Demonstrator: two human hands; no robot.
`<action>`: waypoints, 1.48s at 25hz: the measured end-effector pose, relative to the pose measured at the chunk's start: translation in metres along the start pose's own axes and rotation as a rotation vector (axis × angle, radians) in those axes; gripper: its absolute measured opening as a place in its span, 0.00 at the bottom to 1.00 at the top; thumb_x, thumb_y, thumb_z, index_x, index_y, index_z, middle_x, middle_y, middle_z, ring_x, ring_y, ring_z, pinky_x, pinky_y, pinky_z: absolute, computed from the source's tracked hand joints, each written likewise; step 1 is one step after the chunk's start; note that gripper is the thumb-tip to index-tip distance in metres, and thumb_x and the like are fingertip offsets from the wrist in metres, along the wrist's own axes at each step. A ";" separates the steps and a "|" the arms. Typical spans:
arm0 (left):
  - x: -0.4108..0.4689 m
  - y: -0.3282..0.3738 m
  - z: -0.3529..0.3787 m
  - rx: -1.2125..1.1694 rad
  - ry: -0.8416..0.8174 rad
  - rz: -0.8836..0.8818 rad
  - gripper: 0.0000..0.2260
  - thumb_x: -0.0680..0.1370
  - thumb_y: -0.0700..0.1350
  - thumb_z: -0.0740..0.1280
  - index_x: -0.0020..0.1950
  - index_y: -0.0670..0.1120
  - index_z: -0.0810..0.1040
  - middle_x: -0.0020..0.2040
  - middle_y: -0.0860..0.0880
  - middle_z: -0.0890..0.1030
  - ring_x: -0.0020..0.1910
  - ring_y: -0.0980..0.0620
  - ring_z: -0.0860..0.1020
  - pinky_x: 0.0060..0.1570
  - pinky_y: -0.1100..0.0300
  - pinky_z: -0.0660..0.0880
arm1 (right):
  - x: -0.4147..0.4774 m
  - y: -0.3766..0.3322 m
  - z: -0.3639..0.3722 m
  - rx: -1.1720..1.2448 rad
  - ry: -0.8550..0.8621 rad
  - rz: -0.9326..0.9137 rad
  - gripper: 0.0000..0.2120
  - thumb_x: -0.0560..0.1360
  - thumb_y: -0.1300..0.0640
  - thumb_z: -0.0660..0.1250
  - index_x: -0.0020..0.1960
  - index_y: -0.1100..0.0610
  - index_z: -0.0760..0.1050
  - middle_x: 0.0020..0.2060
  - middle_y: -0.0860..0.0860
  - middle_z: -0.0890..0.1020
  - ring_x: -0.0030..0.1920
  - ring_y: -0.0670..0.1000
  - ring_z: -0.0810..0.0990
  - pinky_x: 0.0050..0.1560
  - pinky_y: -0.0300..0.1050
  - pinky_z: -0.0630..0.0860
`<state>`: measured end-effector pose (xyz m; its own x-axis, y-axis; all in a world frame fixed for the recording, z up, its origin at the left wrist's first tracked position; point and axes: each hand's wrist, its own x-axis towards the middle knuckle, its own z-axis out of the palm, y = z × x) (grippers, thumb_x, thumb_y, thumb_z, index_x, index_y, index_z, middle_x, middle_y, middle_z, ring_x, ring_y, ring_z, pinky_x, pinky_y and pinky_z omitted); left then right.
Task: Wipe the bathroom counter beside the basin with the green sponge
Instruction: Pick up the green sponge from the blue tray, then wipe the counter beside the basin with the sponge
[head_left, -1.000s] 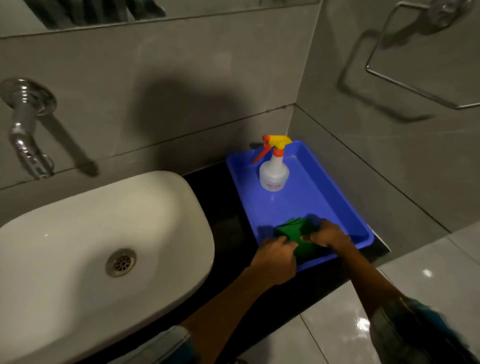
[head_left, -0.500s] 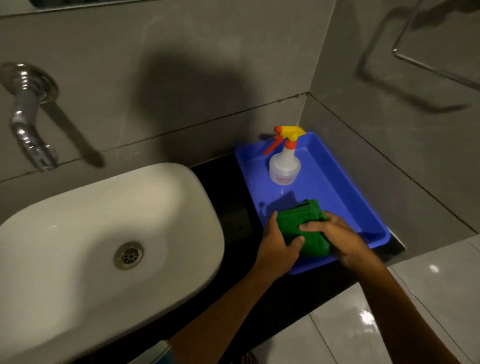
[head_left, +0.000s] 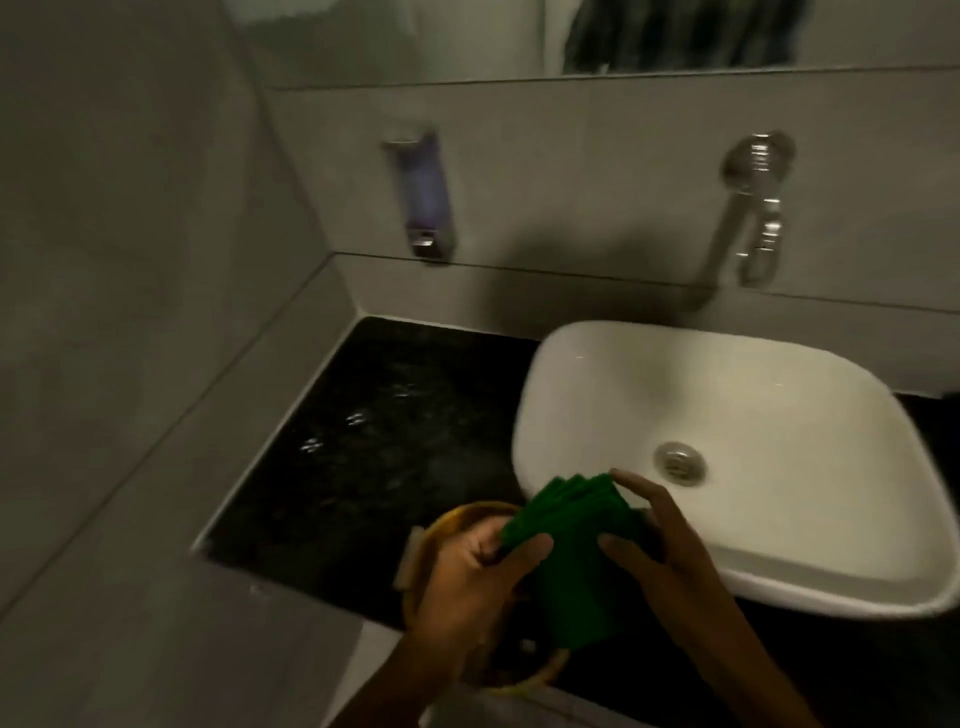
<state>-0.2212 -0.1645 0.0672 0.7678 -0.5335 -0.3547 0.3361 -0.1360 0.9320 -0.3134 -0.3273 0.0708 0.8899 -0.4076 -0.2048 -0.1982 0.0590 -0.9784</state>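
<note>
Black speckled counter (head_left: 374, 441), white basin (head_left: 727, 415) on it, round yellow-rimmed basket (head_left: 441, 525) at its front edge.

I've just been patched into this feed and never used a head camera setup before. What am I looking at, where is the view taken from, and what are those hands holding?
There is no machine: a person works with two bare hands. The single view comes from a wide-angle camera on their head, looking forward and down. The left hand and right hand together hold the green sponge, which looks like a folded stack, in the air. Below lies the black counter, with wet glints, left of the white basin. A round yellowish-rimmed container sits under the left hand; its contents are unclear. On the wall are a tap and a blurred dispenser.
</note>
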 end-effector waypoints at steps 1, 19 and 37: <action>0.000 -0.010 -0.044 0.024 0.084 -0.001 0.06 0.72 0.39 0.71 0.48 0.45 0.83 0.47 0.43 0.86 0.42 0.49 0.84 0.38 0.60 0.80 | 0.010 0.003 0.044 -0.120 -0.032 -0.069 0.23 0.75 0.66 0.66 0.62 0.43 0.70 0.50 0.47 0.82 0.50 0.44 0.83 0.46 0.35 0.79; 0.023 -0.176 -0.369 1.179 0.342 0.078 0.29 0.79 0.61 0.47 0.75 0.46 0.59 0.76 0.45 0.61 0.76 0.51 0.52 0.71 0.56 0.53 | 0.173 0.142 0.345 -1.326 -0.099 -0.252 0.29 0.76 0.38 0.51 0.75 0.43 0.51 0.78 0.56 0.49 0.76 0.54 0.36 0.73 0.62 0.36; 0.016 -0.178 -0.374 1.205 0.377 0.084 0.30 0.79 0.60 0.45 0.76 0.43 0.52 0.77 0.44 0.56 0.76 0.49 0.54 0.71 0.58 0.54 | 0.199 0.138 0.332 -1.291 -0.025 -0.111 0.30 0.74 0.38 0.43 0.75 0.41 0.53 0.78 0.54 0.51 0.77 0.57 0.43 0.73 0.66 0.44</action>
<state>-0.0643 0.1634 -0.1323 0.9365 -0.3344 -0.1053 -0.2778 -0.8910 0.3590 -0.0276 -0.0977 -0.1139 0.9316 -0.3359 -0.1390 -0.3616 -0.8958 -0.2586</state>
